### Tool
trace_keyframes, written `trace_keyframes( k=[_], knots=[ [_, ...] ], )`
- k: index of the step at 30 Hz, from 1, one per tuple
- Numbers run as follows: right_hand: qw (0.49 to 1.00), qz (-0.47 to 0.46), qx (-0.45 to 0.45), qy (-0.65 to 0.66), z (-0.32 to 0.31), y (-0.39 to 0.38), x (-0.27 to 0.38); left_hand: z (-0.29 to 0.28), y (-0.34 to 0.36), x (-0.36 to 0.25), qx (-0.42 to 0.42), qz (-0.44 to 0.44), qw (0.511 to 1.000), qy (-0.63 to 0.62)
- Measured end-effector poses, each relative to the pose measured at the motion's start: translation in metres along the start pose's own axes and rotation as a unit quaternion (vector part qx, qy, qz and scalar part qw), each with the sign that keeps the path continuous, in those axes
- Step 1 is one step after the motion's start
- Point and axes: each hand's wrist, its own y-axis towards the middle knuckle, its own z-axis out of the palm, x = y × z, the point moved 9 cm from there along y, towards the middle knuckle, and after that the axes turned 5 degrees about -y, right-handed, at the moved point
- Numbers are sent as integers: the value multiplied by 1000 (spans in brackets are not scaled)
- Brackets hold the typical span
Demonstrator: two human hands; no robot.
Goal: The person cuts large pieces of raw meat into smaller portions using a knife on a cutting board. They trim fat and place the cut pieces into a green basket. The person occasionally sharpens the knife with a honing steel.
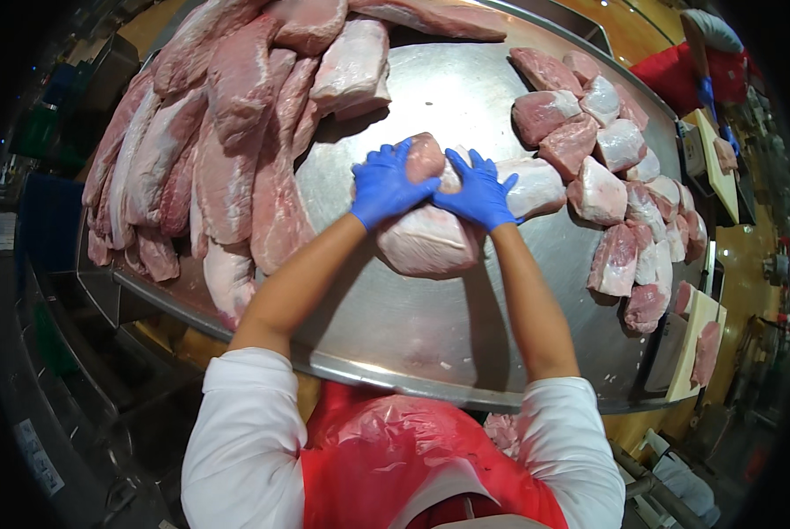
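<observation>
Near the middle of the steel table [395, 339] lie chunks of raw pork. My left hand [386, 187], in a blue glove, rests with spread fingers against a rounded pork piece [426, 159]. My right hand [480, 194], gloved the same way, lies with fingers apart over pork beside it, its thumb stretched toward the left hand. Just below both hands sits a larger pale pork chunk [428, 242], fat side showing. Right of my right hand is another fat-covered piece [536, 187]. The meat directly under my palms is partly hidden.
Long pork slabs [227, 167] are heaped on the table's left. Several cut chunks [597, 189] spread along its right side. Cutting boards [708, 167] stand at the right edge, some with meat on them. A co-worker's blue-gloved hand [707, 90] is at the upper right.
</observation>
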Motion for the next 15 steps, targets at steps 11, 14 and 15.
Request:
trace_keyframes(
  k=[11, 14, 15],
  knots=[
    [996, -30, -78, -28, 4, -162, -120, 46, 20, 18, 166, 23, 923, -347],
    [997, 42, -46, -42, 5, -193, -149, -24, 125, 42, -70, 25, 983, -166],
    [993, 75, -63, -64, -1, -203, -147, -26, 155, 41, -68, 24, 976, -203]
  ],
)
